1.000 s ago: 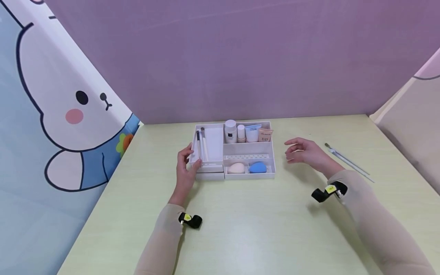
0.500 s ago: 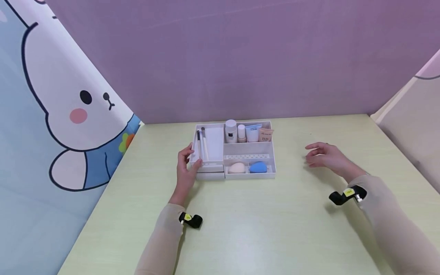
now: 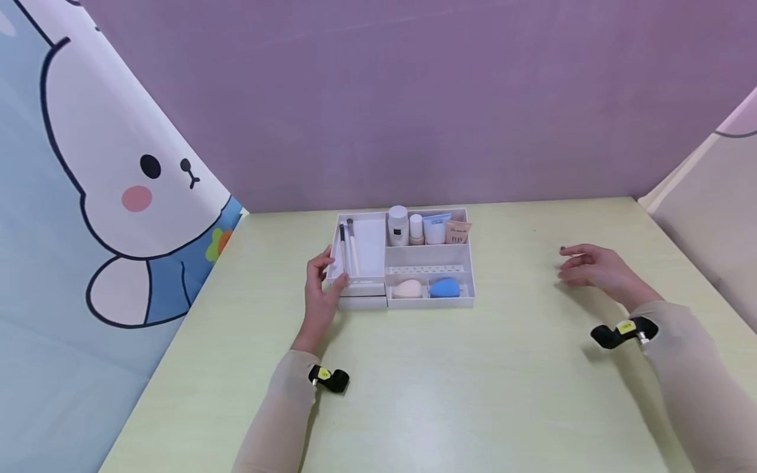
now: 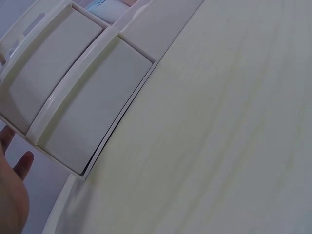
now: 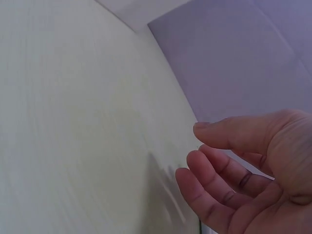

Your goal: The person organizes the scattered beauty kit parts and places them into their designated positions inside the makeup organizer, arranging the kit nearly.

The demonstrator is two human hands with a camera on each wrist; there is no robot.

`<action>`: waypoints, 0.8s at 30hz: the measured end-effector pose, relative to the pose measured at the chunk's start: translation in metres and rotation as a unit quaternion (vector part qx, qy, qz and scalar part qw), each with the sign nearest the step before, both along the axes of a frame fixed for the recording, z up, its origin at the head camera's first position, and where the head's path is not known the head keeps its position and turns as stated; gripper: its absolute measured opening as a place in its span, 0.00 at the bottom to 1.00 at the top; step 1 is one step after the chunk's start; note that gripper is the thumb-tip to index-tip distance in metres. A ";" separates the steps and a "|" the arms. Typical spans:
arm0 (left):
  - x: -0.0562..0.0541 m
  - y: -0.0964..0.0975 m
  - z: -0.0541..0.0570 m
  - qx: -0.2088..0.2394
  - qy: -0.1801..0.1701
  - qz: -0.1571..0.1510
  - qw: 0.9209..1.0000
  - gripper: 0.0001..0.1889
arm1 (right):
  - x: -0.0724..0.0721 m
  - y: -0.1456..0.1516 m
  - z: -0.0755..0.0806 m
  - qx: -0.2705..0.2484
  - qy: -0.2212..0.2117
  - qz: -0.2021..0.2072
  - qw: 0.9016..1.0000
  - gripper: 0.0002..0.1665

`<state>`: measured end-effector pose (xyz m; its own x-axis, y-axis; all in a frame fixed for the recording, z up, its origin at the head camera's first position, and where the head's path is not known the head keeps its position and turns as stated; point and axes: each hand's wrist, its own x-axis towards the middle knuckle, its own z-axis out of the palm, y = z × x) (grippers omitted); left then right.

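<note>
A white makeup organizer (image 3: 430,303) stands on the table. My left hand (image 3: 321,299) grips its left front corner, thumb on the front edge and fingers along the side. Two makeup brushes (image 3: 353,246) lie in its left tray. A white bottle (image 3: 398,226), a smaller white-capped bottle (image 3: 416,230), a blue and white tube (image 3: 435,230) and a beige tube (image 3: 458,232) fill the back compartment. A pink makeup sponge (image 3: 407,289) and a blue one (image 3: 444,288) sit in front. My right hand (image 3: 603,270) hovers loosely curled, holding nothing, over loose brushes; only a dark brush tip (image 3: 562,249) shows.
Two drawer fronts (image 4: 95,105) face the left wrist camera. The pale table (image 3: 437,394) meets a purple backdrop (image 3: 402,105) behind the organizer. Printed cloth (image 3: 118,282) hangs on the left and a pale cloth panel (image 3: 715,217) on the right.
My right hand has moved rightward, away from the organizer, and now covers most of the loose brushes that showed earlier. My left hand has stayed at the organizer's corner.
</note>
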<state>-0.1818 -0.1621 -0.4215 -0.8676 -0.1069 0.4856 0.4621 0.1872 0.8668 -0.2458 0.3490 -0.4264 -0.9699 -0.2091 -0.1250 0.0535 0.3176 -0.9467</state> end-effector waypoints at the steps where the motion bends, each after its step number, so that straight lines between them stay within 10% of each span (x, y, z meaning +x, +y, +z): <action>1: 0.000 0.000 0.000 0.000 -0.001 0.000 1.000 0.20 | 0.000 0.003 0.000 0.012 0.003 -0.003 1.000 0.22; 24: -0.003 0.000 -0.003 0.003 0.004 -0.002 1.000 0.19 | 0.009 0.053 0.003 0.199 0.040 -0.020 0.979 0.35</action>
